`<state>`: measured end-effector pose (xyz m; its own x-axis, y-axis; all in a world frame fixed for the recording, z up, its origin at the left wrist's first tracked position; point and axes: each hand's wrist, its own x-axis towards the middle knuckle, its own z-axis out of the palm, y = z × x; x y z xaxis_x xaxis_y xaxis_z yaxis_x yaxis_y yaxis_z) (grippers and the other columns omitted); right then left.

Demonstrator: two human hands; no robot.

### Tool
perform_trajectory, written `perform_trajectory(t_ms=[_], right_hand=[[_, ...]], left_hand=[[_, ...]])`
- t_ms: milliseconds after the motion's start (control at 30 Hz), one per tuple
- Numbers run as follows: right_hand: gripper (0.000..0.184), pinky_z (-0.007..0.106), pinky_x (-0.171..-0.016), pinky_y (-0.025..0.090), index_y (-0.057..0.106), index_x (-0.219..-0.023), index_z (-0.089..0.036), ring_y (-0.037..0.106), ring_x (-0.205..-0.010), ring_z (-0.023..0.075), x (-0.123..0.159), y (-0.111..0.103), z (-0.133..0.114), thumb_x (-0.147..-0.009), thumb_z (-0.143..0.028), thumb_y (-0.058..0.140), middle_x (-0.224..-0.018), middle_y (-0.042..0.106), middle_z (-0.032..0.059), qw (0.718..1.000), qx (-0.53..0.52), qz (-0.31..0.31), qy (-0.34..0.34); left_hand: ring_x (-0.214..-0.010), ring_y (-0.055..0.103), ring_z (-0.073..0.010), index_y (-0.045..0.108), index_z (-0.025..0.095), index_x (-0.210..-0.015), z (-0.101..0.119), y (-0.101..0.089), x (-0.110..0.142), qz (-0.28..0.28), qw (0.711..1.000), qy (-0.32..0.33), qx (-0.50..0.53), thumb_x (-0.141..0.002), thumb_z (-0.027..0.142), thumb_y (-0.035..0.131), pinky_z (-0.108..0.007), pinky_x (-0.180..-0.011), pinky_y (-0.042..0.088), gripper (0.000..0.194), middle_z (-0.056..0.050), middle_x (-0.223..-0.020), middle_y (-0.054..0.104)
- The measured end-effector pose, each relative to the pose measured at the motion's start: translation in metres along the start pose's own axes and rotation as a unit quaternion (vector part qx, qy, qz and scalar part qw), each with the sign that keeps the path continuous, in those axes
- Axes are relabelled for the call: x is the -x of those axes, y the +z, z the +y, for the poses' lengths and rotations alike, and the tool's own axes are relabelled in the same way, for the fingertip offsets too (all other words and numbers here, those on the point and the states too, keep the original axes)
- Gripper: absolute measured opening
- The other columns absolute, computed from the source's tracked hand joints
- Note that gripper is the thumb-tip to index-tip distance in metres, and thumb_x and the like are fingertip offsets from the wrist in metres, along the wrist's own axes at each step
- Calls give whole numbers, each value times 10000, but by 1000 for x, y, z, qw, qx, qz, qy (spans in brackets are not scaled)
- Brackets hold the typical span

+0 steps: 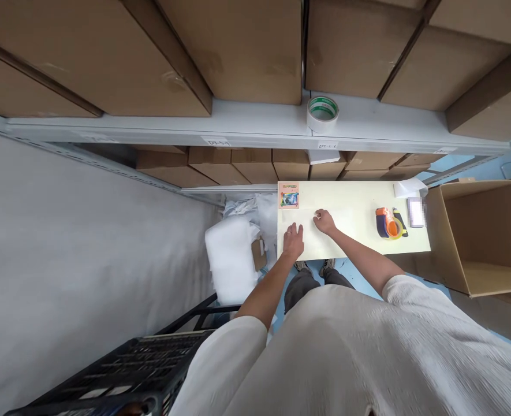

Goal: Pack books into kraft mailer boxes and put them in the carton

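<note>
My left hand [293, 241] lies palm down near the left end of the pale yellow table [346, 202], its fingers stretched out and apart. Just to its right, my right hand [323, 221] has its fingers curled together in a pinch low over the tabletop. What it pinches, if anything, is too small to make out. A faint whitish, see-through patch shows on the table around the hands; I cannot tell what it is. Above my left hand, at the table's far left corner, sits a small pink card or booklet [288, 195] with a picture on it.
Right on the table are an orange and dark tape dispenser [384, 222], a black-and-yellow cutter [400, 222], a blurred-out rectangular item [417, 212] and curled white paper [410, 188]. An open carton [454, 242] stands beside it. Shelves hold boxes and a tape roll [323, 114]. White foam wrap [231, 260] lies left.
</note>
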<state>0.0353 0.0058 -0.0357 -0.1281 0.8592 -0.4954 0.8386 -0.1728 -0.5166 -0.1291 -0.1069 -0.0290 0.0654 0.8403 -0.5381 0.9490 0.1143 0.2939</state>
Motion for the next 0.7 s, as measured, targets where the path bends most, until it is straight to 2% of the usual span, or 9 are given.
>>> perform_trajectory(t_ms=[167, 267, 433, 567, 700], right_hand=[[372, 361, -976, 577, 707, -1296, -238, 731, -1079, 255, -38, 23, -44, -933, -296, 653, -1149, 766, 71, 997, -78, -5, 23], [371, 361, -978, 570, 706, -1282, -235, 731, -1101, 257, -56, 34, -63, -923, -325, 686, -1168, 767, 81, 995, -88, 3, 51], [462, 444, -1024, 559, 678, -1287, -232, 680, -1213, 315, -73, 54, -84, -864, -394, 770, -1275, 721, 133, 989, -93, 47, 102], [517, 558, -1091, 514, 651, -1301, -195, 589, -1347, 393, -77, 68, -99, -865, -438, 784, -1414, 630, 231, 980, -64, 84, 168], [533, 571, -1106, 500, 646, -1299, -180, 566, -1394, 413, -83, 72, -107, -871, -453, 809, -1423, 605, 267, 972, -9, 83, 221]], left_hand=[[-1692, 235, -407, 150, 252, -1788, -2, 9, -2, 2, 1000, 3, 3, -938, 211, 628, -583, -1336, 289, 976, -198, -1837, 240], [-1677, 267, -410, 190, 246, -1781, -1, 13, -3, 14, 1000, 6, 7, -901, 190, 687, -580, -1331, 303, 1013, -203, -1826, 262], [-1658, 291, -395, 279, 207, -1759, -3, 18, 1, 33, 999, 13, 23, -911, 147, 664, -559, -1329, 316, 933, -205, -1816, 270], [-1645, 305, -397, 304, 220, -1756, -4, 21, 2, 41, 998, 18, 32, -925, 147, 641, -569, -1321, 325, 900, -197, -1814, 282], [-1647, 298, -388, 360, 212, -1740, -4, 23, 1, 41, 998, 15, 49, -965, 152, 591, -574, -1327, 321, 811, -187, -1825, 262]])
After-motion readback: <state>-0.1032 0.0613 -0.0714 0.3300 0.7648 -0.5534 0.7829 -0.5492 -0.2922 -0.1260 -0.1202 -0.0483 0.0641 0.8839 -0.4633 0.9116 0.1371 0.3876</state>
